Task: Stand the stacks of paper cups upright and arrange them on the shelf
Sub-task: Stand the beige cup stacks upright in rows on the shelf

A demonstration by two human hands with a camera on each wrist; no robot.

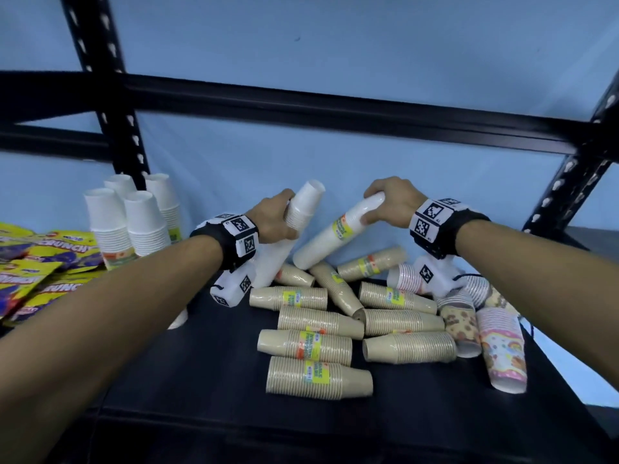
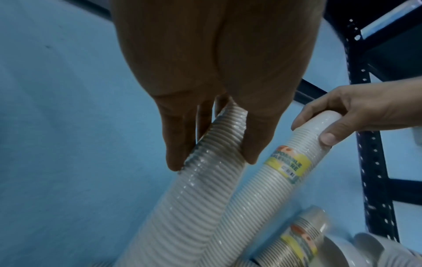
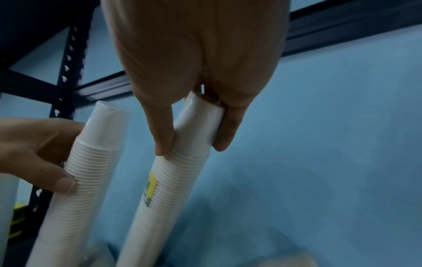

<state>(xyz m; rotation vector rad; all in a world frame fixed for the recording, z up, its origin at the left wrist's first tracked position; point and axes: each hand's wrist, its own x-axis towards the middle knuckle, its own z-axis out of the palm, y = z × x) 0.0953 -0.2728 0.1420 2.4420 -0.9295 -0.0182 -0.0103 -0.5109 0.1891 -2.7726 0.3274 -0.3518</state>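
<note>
My left hand (image 1: pixel 278 217) grips a long white cup stack (image 1: pixel 301 209) near its top; the stack tilts up to the right, and its lower part is hidden behind my wrist. In the left wrist view my fingers (image 2: pixel 175 144) wrap that ribbed stack (image 2: pixel 194 207). My right hand (image 1: pixel 388 202) grips the upper end of a second white stack (image 1: pixel 338 234) with a yellow label, which leans down to the left onto the pile. The right wrist view shows the second white stack (image 3: pixel 173 189) held between thumb and fingers, with the left hand's stack (image 3: pixel 91 171) beside it.
Several white stacks (image 1: pixel 134 222) stand upright at the back left of the dark shelf (image 1: pixel 201 380). Several brown stacks (image 1: pixel 315 343) and patterned stacks (image 1: pixel 502 349) lie on their sides at centre and right. Yellow snack bags (image 1: pixel 40 269) lie left. Black posts (image 1: pixel 110 95) and a beam frame the bay.
</note>
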